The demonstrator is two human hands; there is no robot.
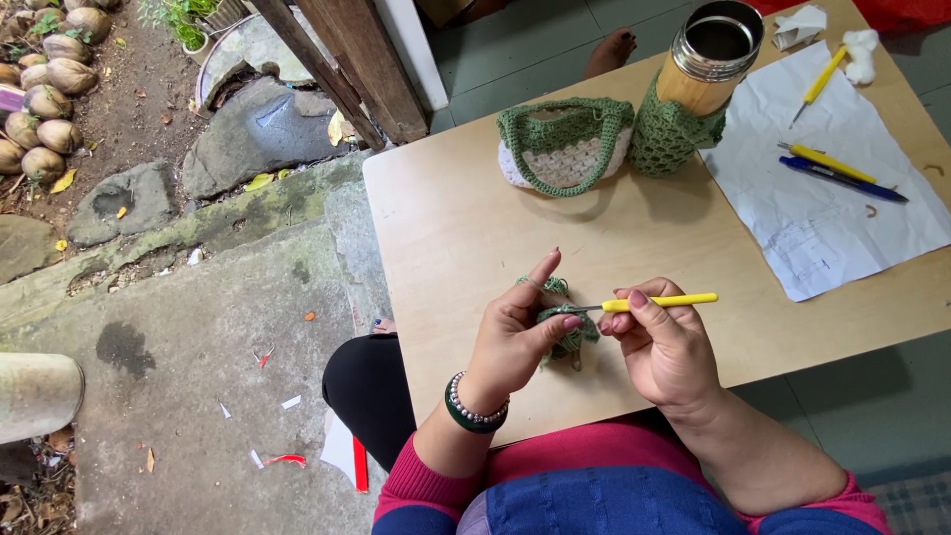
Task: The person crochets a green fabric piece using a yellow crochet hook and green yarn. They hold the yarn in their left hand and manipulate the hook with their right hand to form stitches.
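Just above the near edge of the worktop (pixel 446 228), the left hand (pixel 515 337) pinches a small green crochet piece (pixel 570 332), index finger raised to tension the yarn, while the right hand (pixel 659 342) grips a yellow-handled crochet hook (pixel 659 301) pointing into it.

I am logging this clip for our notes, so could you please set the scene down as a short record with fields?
Left hand: pinches a small green crochet piece, index finger raised with yarn over it
Right hand: holds a yellow-handled crochet hook, its tip at the piece
Surface: light wooden table
Behind the hands: green and white crochet bag; metal flask in a green crochet sleeve
On the right: white paper sheet with a yellow tool and a blue pen
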